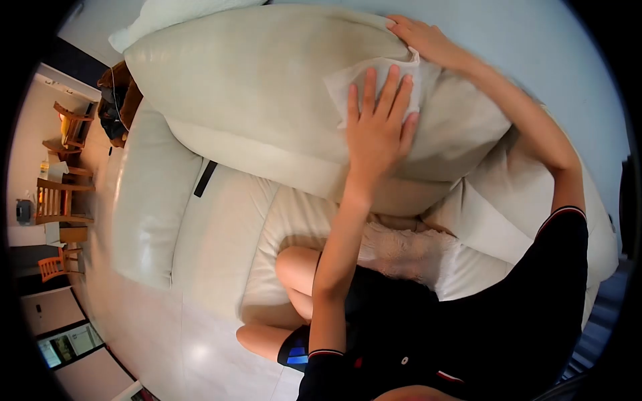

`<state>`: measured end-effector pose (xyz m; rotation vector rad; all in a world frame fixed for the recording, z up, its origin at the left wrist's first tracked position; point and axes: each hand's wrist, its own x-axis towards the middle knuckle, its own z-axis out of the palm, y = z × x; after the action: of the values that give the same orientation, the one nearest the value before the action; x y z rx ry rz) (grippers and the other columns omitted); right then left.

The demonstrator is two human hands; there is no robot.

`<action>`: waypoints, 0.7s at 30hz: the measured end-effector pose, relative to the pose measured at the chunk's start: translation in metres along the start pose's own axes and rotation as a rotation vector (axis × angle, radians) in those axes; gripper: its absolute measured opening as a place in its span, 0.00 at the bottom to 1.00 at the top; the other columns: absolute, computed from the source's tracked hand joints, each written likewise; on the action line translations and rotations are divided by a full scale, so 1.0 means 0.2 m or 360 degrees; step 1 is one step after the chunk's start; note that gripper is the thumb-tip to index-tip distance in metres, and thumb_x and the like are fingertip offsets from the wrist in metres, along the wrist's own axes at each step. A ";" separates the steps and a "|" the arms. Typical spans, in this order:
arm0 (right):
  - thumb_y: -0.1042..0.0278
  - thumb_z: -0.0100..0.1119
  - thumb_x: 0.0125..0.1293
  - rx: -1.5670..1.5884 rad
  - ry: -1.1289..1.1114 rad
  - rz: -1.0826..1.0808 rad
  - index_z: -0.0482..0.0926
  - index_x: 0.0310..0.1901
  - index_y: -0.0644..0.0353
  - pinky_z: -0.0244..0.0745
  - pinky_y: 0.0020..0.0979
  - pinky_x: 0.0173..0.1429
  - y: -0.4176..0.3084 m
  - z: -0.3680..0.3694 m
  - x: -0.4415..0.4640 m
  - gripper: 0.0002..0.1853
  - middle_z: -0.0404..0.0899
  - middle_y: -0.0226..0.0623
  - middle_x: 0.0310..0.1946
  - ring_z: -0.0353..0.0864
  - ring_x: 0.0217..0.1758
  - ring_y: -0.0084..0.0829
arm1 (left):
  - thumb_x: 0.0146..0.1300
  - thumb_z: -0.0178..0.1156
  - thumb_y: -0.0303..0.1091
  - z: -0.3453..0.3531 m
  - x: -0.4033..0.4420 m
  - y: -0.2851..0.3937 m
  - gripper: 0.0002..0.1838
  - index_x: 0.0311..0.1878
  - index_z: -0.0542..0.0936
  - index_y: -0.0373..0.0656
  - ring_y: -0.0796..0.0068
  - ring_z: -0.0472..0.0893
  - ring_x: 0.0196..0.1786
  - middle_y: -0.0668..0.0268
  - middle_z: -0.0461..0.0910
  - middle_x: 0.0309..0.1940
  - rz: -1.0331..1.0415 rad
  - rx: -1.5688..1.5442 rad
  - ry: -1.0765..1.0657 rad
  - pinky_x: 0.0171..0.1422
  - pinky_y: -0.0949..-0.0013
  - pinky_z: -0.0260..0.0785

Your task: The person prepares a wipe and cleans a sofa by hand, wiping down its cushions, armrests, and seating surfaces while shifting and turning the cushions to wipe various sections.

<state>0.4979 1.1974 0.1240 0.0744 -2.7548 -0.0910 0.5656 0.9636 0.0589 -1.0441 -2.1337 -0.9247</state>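
Note:
My left hand (380,127) lies flat with its fingers spread on a thin white wipe (338,87), pressing it against the cream leather backrest (247,80) of a sofa. Part of the wipe is hidden beneath the palm and fingers. My right hand (428,41) rests on the backrest's top edge, just beyond the wipe, its fingers extended over the leather and partly out of sight. A corner of the wipe stands up close to the right hand's wrist.
On the seat lie a black strip-like object (205,178) and a fluffy pale cushion or throw (408,254). My bent knees (297,271) are on the seat. A pale wall (535,47) rises behind the backrest. Wooden chairs (59,200) stand across the room at left.

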 end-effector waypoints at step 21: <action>0.50 0.46 0.78 0.0843 -0.0582 -0.0202 0.71 0.68 0.58 0.66 0.36 0.70 0.34 -0.50 -0.28 0.26 0.77 0.45 0.62 0.74 0.66 0.45 | 0.71 0.54 0.39 0.05 0.23 0.29 0.27 0.73 0.71 0.50 0.53 0.58 0.80 0.58 0.62 0.77 -0.0319 0.0301 -0.0123 0.80 0.35 0.38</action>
<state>0.5841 1.2633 0.2007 0.4101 -3.0536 0.6548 0.5873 1.0170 0.1060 -0.7955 -2.3710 -0.7634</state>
